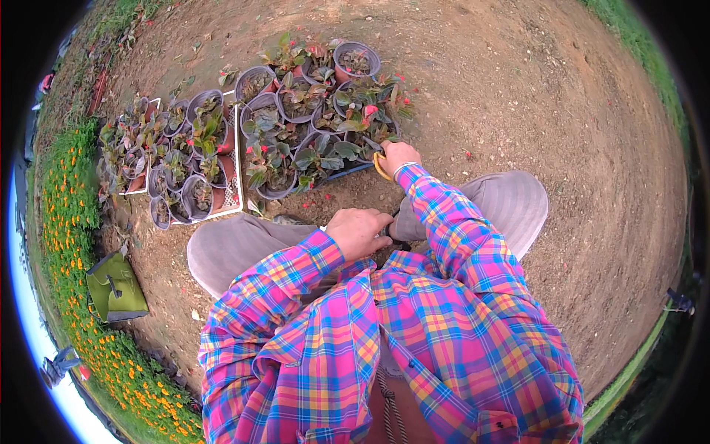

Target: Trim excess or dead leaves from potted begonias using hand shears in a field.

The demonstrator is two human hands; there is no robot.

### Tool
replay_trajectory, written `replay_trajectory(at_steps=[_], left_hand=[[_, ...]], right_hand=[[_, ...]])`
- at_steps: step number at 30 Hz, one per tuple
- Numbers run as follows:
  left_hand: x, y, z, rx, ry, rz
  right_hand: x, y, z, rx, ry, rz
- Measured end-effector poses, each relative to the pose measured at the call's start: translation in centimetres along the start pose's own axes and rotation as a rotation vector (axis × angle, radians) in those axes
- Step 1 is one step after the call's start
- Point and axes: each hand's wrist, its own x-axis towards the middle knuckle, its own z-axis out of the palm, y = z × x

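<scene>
My right hand is closed around yellow-handled scissors at the near right corner of a group of potted begonias. Their dark blades point in among the leaves, and the tips are lost there. The begonias have dark green leaves and red flowers, in purple-rimmed plastic pots. My left hand is low between my knees, beside my right lower leg. Its thumb stands apart from the fingers and nothing shows in it; the palm side is hidden.
Left of the begonias, white crates hold several more potted plants. One pot at the back has only cut stems. A blue tray edge shows under the nearer pots. A green bag lies by orange flowers. A person is far left.
</scene>
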Motion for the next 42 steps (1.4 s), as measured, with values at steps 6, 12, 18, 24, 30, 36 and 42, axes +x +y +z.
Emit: replay_trajectory(at_steps=[6,12,18,24,30,36,42], left_hand=[[-0.3,-0.3,0.1,0.022,-0.012,-0.034],[0.0,-0.2,0.2,0.028,-0.016,-0.015],[-0.5,0.1,-0.3,0.024,-0.052,-0.036],[-1.3,0.7,-0.9,0.03,-0.047,-0.041],[-1.1,0.0,-0.6,-0.007,-0.029,-0.008],[-1.3,0.0,-0.9,-0.032,-0.004,0.006],[-1.2,-0.1,-1.0,-0.055,0.02,0.033]], right_hand=[[1.9,1.1,2.8,0.175,0.038,-0.002],[5.2,6.3,3.2,1.786,0.45,0.5],[1.4,2.1,1.3,1.698,0.214,0.519],[4.3,1.3,5.7,1.224,0.173,0.378],[9.5,4.7,5.1,0.752,0.139,0.407],[9.8,2.6,0.7,0.47,0.073,0.335],[11.0,3.2,0.5,0.514,0.101,0.371]])
